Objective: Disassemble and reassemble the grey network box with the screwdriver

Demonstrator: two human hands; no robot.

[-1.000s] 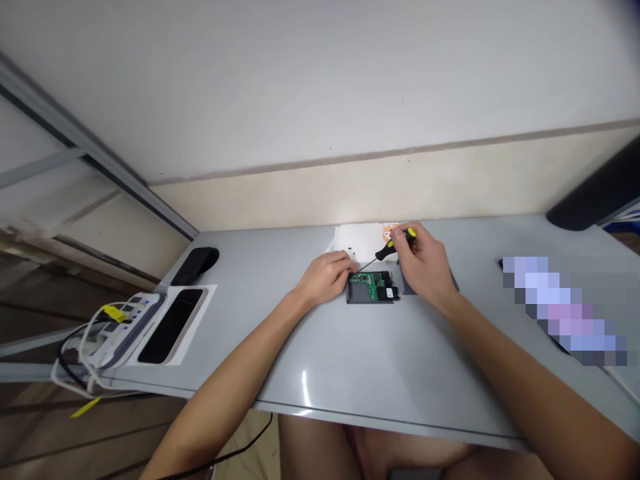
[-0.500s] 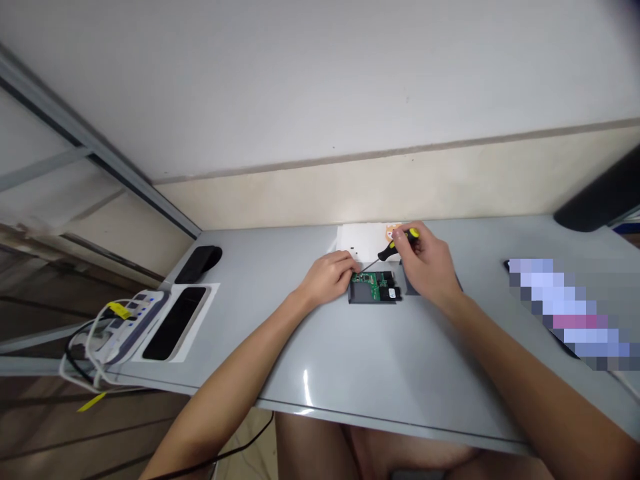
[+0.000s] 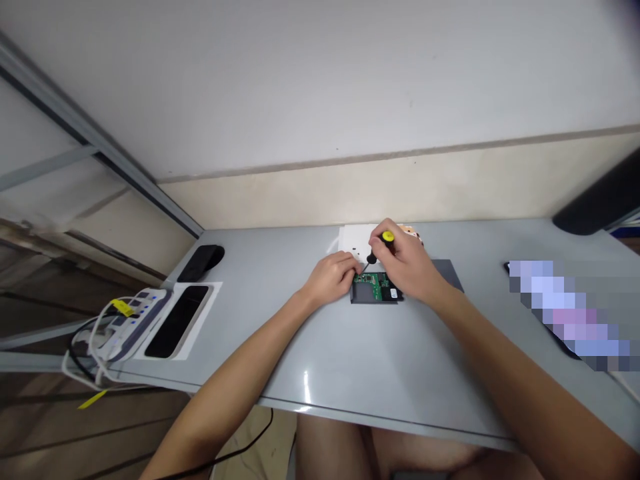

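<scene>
A small grey case point(image 3: 367, 296) with a green circuit board point(image 3: 373, 285) inside lies on the grey table point(image 3: 350, 360). My left hand point(image 3: 333, 277) is curled against the case's left end and holds it. My right hand point(image 3: 407, 267) is closed round a black screwdriver with a yellow cap point(image 3: 381, 244), held steeply with its tip down on the board's far left corner. A flat grey cover point(image 3: 447, 273) lies just right of the case, partly behind my right hand.
A white sheet point(image 3: 356, 241) lies behind the case near the wall. At the left are a black pouch point(image 3: 201, 262), a dark slab on white paper point(image 3: 176, 321) and a white power strip with cables point(image 3: 117, 325). A blurred patch covers the right side.
My right hand has swung left and brought the screwdriver from a slant to nearly upright over the board's corner. The grey cover behind it now shows more. My left hand stays put.
</scene>
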